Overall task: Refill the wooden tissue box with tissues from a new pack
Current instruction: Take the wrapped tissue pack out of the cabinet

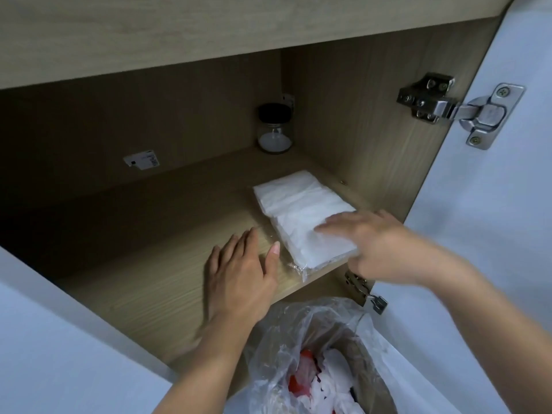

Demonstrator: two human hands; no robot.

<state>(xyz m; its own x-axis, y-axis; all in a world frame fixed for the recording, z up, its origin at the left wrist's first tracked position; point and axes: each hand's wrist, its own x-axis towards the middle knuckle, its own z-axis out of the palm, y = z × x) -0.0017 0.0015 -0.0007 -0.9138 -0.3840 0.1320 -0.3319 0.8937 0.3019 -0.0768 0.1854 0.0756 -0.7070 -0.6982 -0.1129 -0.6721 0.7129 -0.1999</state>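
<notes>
A white tissue pack (301, 213) in clear plastic wrap lies on the cupboard shelf (167, 273), near its front right corner. My right hand (376, 243) rests on the pack's near end, fingers spread flat across the top and thumb at its front edge. My left hand (242, 270) lies just left of the pack, palm down and fingers apart, with the thumb close to the wrap's edge. The wooden tissue box is not in view.
A glass jar (274, 130) with a black lid and white powder stands in the back right corner. The cupboard door (493, 174) hangs open on the right, on metal hinges (448, 106). A bin lined with a plastic bag (322, 360) holds rubbish below the shelf.
</notes>
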